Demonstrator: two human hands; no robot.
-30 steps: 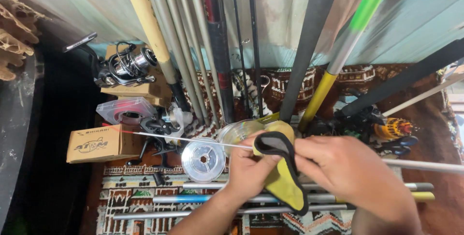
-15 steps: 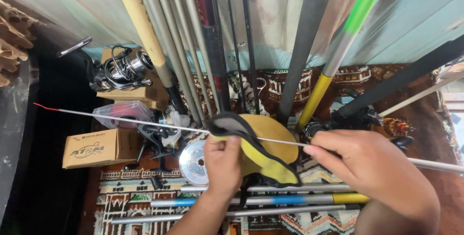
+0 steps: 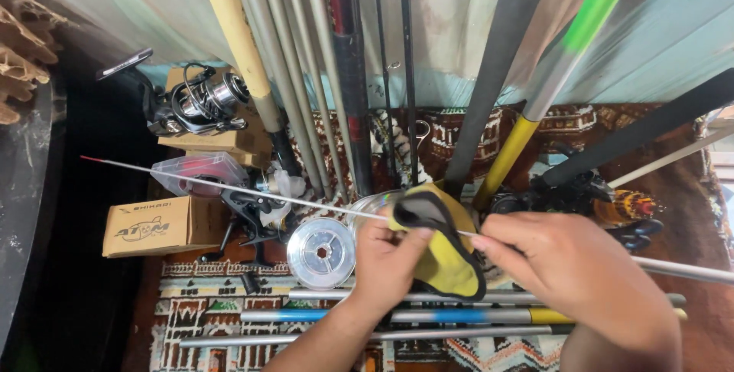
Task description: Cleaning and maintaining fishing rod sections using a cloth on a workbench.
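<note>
Thin grey rod section with a red tip (image 3: 229, 188) held level across the scene, tip pointing away past the left hand, thick end running out past the right. Left hand (image 3: 390, 261) clenched on a yellow cloth with black edging (image 3: 440, 253), folded around the rod near its middle. Right hand (image 3: 566, 272) just beside the cloth, grip pinched on the rod's thicker part.

Likely light, stiff near the hands, whippy and fragile toward the red tip; slick surface, so probably best taken at the thicker part, close to the cloth, never at the tip. Cloth soft, limp, easy to bunch.

Containers, all placed from the cloth: clear plastic box (image 3: 200, 172) well off to the left beneath the rod, something red inside, not clear what. Brown cardboard box (image 3: 157, 227) further left, closed, contents hidden. Another cardboard box (image 3: 229, 141) up and left, carrying a black and silver spinning reel (image 3: 200, 103). Clear line spool (image 3: 321, 252) just left, flat on the patterned rug (image 3: 206, 315). Many upright poles (image 3: 306, 74) leaning on the wall above; three rod tubes (image 3: 306, 316) lying below.
</note>
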